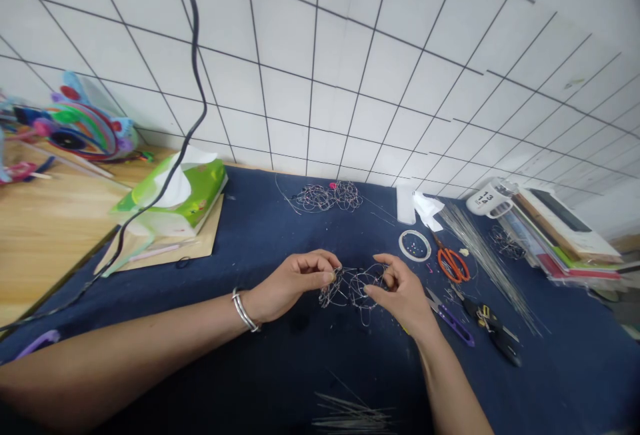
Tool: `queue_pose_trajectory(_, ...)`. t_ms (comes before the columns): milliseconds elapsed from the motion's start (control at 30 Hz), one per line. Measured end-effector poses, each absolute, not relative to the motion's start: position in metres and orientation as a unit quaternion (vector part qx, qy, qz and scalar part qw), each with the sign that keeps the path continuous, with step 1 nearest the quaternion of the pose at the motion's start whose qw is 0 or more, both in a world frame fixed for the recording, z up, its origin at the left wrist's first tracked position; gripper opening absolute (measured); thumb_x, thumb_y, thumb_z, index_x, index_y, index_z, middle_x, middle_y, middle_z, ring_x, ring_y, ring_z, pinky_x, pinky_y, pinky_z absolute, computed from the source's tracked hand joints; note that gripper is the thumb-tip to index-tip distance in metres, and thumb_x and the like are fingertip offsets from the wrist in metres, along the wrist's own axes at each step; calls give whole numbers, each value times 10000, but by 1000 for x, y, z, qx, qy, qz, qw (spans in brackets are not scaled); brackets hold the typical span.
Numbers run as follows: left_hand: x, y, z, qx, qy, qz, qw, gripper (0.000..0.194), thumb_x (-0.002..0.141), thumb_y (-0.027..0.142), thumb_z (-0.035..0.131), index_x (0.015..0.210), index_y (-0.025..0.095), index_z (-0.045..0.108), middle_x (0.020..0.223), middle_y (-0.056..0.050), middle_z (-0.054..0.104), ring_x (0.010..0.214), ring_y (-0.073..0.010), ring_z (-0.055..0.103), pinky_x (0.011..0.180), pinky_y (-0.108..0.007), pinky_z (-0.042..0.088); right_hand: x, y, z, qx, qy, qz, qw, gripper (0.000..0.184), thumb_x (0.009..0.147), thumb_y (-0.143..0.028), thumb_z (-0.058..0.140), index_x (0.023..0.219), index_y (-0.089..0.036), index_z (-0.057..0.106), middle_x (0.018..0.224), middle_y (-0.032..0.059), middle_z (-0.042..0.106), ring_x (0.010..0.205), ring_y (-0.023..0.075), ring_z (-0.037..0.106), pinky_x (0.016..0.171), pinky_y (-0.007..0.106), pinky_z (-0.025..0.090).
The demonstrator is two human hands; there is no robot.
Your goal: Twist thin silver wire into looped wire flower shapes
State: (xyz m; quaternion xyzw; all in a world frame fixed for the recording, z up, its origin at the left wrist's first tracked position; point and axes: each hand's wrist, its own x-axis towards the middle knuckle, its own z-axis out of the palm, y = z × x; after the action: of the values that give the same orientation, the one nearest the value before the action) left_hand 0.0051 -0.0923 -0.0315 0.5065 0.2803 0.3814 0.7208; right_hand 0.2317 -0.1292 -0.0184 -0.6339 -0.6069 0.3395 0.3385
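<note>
The looped wire piece is stretched over the table between both hands; an uneven tug could bend its thin loops or snag them, since they overlap so loosely. Its left end sits in the pinched grip of the left hand; its right loops lie within the half-open grip of the right hand (whether that presses any wire, I can't tell); beyond lie another wire bundle and orange-handled scissors.

Tissues left, scissors right, wirework between
</note>
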Motion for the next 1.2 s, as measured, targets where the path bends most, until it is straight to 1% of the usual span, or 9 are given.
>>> queue_pose_trajectory(133, 6, -93, -31, 508, 278, 381, 721, 119, 750, 211, 621, 671, 123, 609, 971, -54, 535, 804, -118, 494, 723, -266, 401, 228, -131, -13, -660, -643, 265, 285, 526, 643, -262, 647, 1144, -261, 486, 613, -71, 316, 534, 98, 350, 536, 225, 325)
queue_pose_trajectory(333, 6, -96, -29, 507, 275, 367, 730, 91, 757, 200, 615, 709, 123, 612, 996, -52, 521, 776, -105, 487, 712, -266, 403, 225, -131, -15, -695, -657, 181, 230, 490, 683, -268, 578, 1158, -258, 458, 575, -76, 329, 517, 112, 398, 536, 229, 331)
queue_pose_trajectory(567, 7, -98, -31, 513, 274, 357, 731, 97, 758, 207, 615, 714, 121, 606, 1003, -54, 510, 784, -114, 490, 706, -270, 403, 222, -132, -25, -722, -653, 98, 208, 422, 717, -256, 506, 1138, -233, 484, 626, -31, 455, 559, 137, 457, 534, 240, 331)
queue_pose_trajectory(733, 7, -97, -32, 513, 280, 365, 725, 102, 762, 208, 609, 705, 124, 608, 998, -55, 513, 825, -127, 490, 738, -278, 396, 225, -130, -23, -706, -656, 135, 231, 474, 687, -300, 567, 1148, -235, 478, 637, -38, 443, 580, 137, 464, 554, 239, 355)
queue_pose_trajectory(933, 7, -95, -34, 510, 294, 382, 712, 126, 761, 212, 610, 671, 125, 610, 980, -54, 527, 855, -133, 484, 762, -272, 381, 231, -130, -19, -679, -653, 213, 260, 524, 672, -269, 605, 1174, -256, 454, 682, -41, 426, 595, 120, 444, 572, 231, 377)
queue_pose_trajectory(1067, 8, -94, -35, 508, 297, 383, 712, 125, 763, 216, 608, 673, 129, 612, 983, -53, 526, 838, -127, 482, 750, -270, 380, 234, -131, -15, -662, -652, 258, 264, 491, 682, -249, 602, 1154, -274, 468, 731, -36, 448, 582, 104, 424, 575, 231, 385)
queue_pose_trajectory(1200, 7, -94, -34, 506, 297, 383, 714, 119, 765, 214, 607, 677, 133, 612, 985, -50, 525, 839, -124, 480, 762, -273, 374, 239, -130, -15, -644, -647, 298, 280, 418, 694, -215, 581, 1101, -261, 498, 780, -24, 475, 594, 98, 439, 582, 231, 397)
